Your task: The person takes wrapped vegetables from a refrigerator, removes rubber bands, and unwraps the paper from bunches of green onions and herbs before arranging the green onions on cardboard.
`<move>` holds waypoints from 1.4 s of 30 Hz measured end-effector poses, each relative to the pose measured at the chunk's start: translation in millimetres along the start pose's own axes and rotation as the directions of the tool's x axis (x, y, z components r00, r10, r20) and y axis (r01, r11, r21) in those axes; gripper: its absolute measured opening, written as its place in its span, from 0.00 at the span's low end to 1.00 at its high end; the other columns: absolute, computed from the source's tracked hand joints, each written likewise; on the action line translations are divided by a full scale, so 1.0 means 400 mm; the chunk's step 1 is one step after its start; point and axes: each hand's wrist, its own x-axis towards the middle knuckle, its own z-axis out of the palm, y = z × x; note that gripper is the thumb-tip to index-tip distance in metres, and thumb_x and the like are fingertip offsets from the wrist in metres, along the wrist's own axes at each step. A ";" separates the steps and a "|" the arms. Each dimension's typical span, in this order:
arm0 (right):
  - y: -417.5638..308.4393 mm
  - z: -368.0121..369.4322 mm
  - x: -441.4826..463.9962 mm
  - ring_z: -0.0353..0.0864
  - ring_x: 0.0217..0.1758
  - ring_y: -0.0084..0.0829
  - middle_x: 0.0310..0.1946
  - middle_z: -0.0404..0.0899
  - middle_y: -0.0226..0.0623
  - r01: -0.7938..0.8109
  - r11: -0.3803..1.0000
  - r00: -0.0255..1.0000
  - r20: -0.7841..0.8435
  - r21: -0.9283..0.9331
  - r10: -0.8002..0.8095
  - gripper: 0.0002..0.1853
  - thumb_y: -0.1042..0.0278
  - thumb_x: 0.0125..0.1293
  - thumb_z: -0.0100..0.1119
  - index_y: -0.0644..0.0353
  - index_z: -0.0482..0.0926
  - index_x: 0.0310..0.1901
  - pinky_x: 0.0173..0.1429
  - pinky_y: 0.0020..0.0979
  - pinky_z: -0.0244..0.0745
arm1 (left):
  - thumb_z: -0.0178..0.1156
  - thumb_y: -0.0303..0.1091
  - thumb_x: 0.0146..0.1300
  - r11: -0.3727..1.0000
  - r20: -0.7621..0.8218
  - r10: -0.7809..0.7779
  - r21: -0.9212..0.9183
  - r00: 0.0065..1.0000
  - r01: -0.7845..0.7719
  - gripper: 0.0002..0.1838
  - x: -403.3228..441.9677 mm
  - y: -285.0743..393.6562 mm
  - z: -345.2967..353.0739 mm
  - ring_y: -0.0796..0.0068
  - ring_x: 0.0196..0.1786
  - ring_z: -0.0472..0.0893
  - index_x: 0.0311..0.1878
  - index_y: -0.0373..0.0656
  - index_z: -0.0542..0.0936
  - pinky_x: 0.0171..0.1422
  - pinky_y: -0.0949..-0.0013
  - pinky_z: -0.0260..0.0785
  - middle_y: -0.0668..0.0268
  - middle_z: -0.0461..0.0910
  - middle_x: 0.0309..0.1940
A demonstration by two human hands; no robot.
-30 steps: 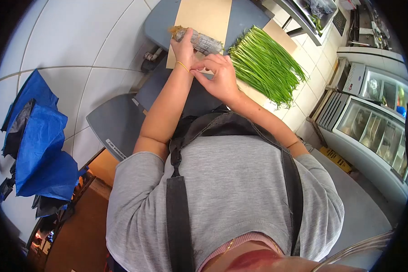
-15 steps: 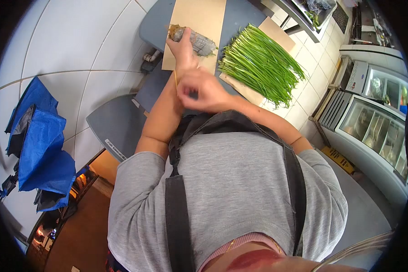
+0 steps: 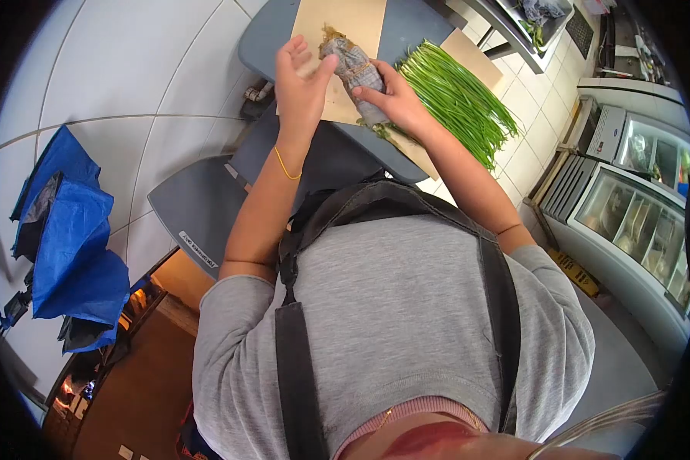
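A grey paper-wrapped bundle with brown tufts at its top end is tilted over a tan sheet. A thin band goes around its middle. My right hand is closed around the bundle's lower right part, thumb on top. Just left of the bundle, my left hand is raised with fingers apart and holds nothing; its thumb is close to the wrapping. A yellow band circles my left wrist. Long green stalks lie in a pile right of my right hand.
The sheet lies on a grey table. A grey chair stands at the left, near a blue bag by the tiled wall. A metal counter is at the upper right, above a glass-fronted fridge.
My left hand has let go of the bundle and opened. My right hand has left my left wrist area and taken hold of the bundle, which has shifted right and turned steeper.
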 end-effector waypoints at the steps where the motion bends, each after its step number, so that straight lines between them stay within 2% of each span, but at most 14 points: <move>1: 0.001 -0.002 -0.009 0.82 0.53 0.33 0.51 0.82 0.46 -0.018 0.997 1.000 -0.002 0.072 0.018 0.37 0.62 0.62 0.73 0.71 0.66 0.68 0.59 0.34 0.76 | 0.71 0.38 0.65 0.965 -0.034 0.191 0.187 0.981 -0.182 0.24 0.001 -0.001 -0.011 0.69 0.53 0.80 0.60 0.37 0.78 0.54 0.65 0.76 0.59 0.81 0.51; 2: -0.010 0.000 -0.018 0.82 0.53 0.32 0.51 0.82 0.46 -0.037 0.989 0.999 -0.004 0.145 0.038 0.37 0.63 0.62 0.72 0.71 0.67 0.67 0.58 0.34 0.76 | 0.71 0.36 0.63 0.928 0.055 0.250 0.272 0.967 -0.255 0.19 -0.003 0.008 -0.020 0.69 0.51 0.81 0.54 0.39 0.81 0.53 0.65 0.75 0.61 0.82 0.47; 4: -0.014 -0.001 -0.028 0.82 0.52 0.32 0.50 0.82 0.46 -0.052 0.994 0.999 -0.009 0.093 0.053 0.36 0.64 0.62 0.72 0.71 0.67 0.67 0.58 0.34 0.77 | 0.72 0.32 0.60 0.816 0.245 0.333 0.410 0.910 -0.409 0.09 -0.012 0.033 -0.033 0.69 0.46 0.81 0.43 0.43 0.87 0.51 0.67 0.74 0.65 0.84 0.41; 7: 0.008 0.002 -0.032 0.83 0.50 0.33 0.49 0.83 0.46 0.026 1.000 0.999 -0.046 -0.002 -0.026 0.35 0.63 0.62 0.72 0.70 0.68 0.66 0.56 0.34 0.77 | 0.73 0.31 0.56 0.712 0.256 0.436 0.488 0.863 -0.505 0.03 -0.024 0.025 -0.006 0.68 0.41 0.80 0.33 0.47 0.89 0.47 0.66 0.72 0.71 0.84 0.33; 10: -0.006 -0.002 -0.040 0.84 0.47 0.36 0.46 0.83 0.48 0.059 0.990 0.993 -0.090 -0.129 -0.071 0.35 0.61 0.61 0.72 0.68 0.69 0.66 0.52 0.36 0.78 | 0.74 0.31 0.54 0.680 0.239 0.469 0.517 0.850 -0.520 0.05 -0.027 0.025 0.001 0.68 0.41 0.80 0.34 0.48 0.89 0.46 0.65 0.73 0.72 0.85 0.34; 14: -0.043 -0.012 -0.054 0.85 0.44 0.44 0.45 0.83 0.54 0.107 0.931 0.978 -0.132 -0.348 -0.161 0.35 0.60 0.59 0.72 0.66 0.70 0.65 0.49 0.39 0.78 | 0.73 0.32 0.54 0.729 0.217 0.437 0.484 0.873 -0.485 0.04 -0.026 0.026 0.010 0.69 0.39 0.79 0.33 0.51 0.88 0.47 0.66 0.71 0.75 0.83 0.32; 17: -0.066 -0.016 -0.061 0.85 0.45 0.48 0.45 0.83 0.56 0.070 0.890 0.979 -0.142 -0.450 -0.149 0.35 0.60 0.58 0.72 0.66 0.71 0.64 0.49 0.40 0.79 | 0.73 0.32 0.53 0.701 0.242 0.448 0.501 0.860 -0.507 0.04 -0.027 0.026 0.020 0.70 0.38 0.78 0.31 0.50 0.86 0.46 0.66 0.71 0.75 0.82 0.31; 20: -0.085 -0.026 -0.066 0.85 0.45 0.50 0.46 0.83 0.56 0.032 0.884 0.985 -0.133 -0.467 -0.106 0.34 0.60 0.58 0.71 0.66 0.72 0.64 0.49 0.42 0.78 | 0.72 0.30 0.53 0.715 0.281 0.395 0.504 0.875 -0.484 0.05 -0.026 0.032 0.027 0.69 0.39 0.78 0.31 0.49 0.84 0.45 0.65 0.72 0.74 0.80 0.30; 25: -0.066 -0.046 -0.058 0.84 0.42 0.49 0.45 0.83 0.53 0.089 0.892 0.982 -0.112 -0.443 -0.154 0.34 0.59 0.58 0.71 0.66 0.72 0.64 0.48 0.42 0.77 | 0.70 0.29 0.57 0.729 0.346 0.361 0.475 0.866 -0.493 0.05 -0.018 0.023 0.032 0.68 0.41 0.77 0.34 0.46 0.82 0.44 0.65 0.71 0.71 0.80 0.33; 28: -0.074 -0.063 -0.057 0.84 0.42 0.47 0.44 0.84 0.52 0.077 0.893 0.988 -0.089 -0.443 -0.129 0.34 0.59 0.58 0.71 0.64 0.72 0.64 0.48 0.41 0.77 | 0.68 0.30 0.60 0.821 0.354 0.284 0.390 0.891 -0.416 0.04 -0.018 0.016 0.031 0.70 0.40 0.76 0.36 0.45 0.81 0.45 0.67 0.70 0.69 0.80 0.33; 31: -0.075 -0.079 -0.058 0.84 0.42 0.45 0.43 0.84 0.51 0.061 0.898 0.993 -0.063 -0.436 -0.098 0.33 0.59 0.58 0.71 0.62 0.73 0.64 0.47 0.40 0.77 | 0.66 0.30 0.65 0.918 0.398 0.167 0.270 0.902 -0.289 0.04 -0.015 0.015 0.019 0.77 0.40 0.75 0.36 0.43 0.80 0.45 0.68 0.69 0.72 0.80 0.34; 34: -0.064 -0.083 -0.059 0.83 0.40 0.43 0.41 0.83 0.50 0.087 0.908 0.991 -0.058 -0.410 -0.121 0.33 0.59 0.58 0.71 0.62 0.73 0.64 0.45 0.39 0.77 | 0.62 0.29 0.69 0.976 0.421 -0.006 0.200 0.907 -0.087 0.04 -0.018 0.025 0.011 0.84 0.40 0.74 0.37 0.42 0.79 0.46 0.73 0.68 0.74 0.80 0.36; 37: -0.058 -0.079 -0.060 0.83 0.38 0.42 0.40 0.83 0.49 0.083 0.908 0.989 -0.075 -0.411 -0.125 0.33 0.59 0.58 0.71 0.62 0.74 0.63 0.44 0.39 0.77 | 0.59 0.28 0.72 0.994 0.428 -0.092 -0.015 0.899 0.110 0.03 -0.031 0.023 0.015 0.87 0.38 0.73 0.39 0.41 0.78 0.45 0.78 0.67 0.73 0.80 0.38; 42: -0.086 -0.082 -0.075 0.80 0.43 0.34 0.45 0.83 0.44 -0.003 0.902 1.000 -0.025 -0.432 -0.008 0.32 0.66 0.60 0.72 0.62 0.72 0.66 0.51 0.34 0.75 | 0.58 0.27 0.72 0.984 0.551 -0.101 -0.070 0.828 0.166 0.02 -0.017 -0.002 -0.007 0.89 0.34 0.72 0.44 0.40 0.77 0.41 0.80 0.66 0.72 0.79 0.36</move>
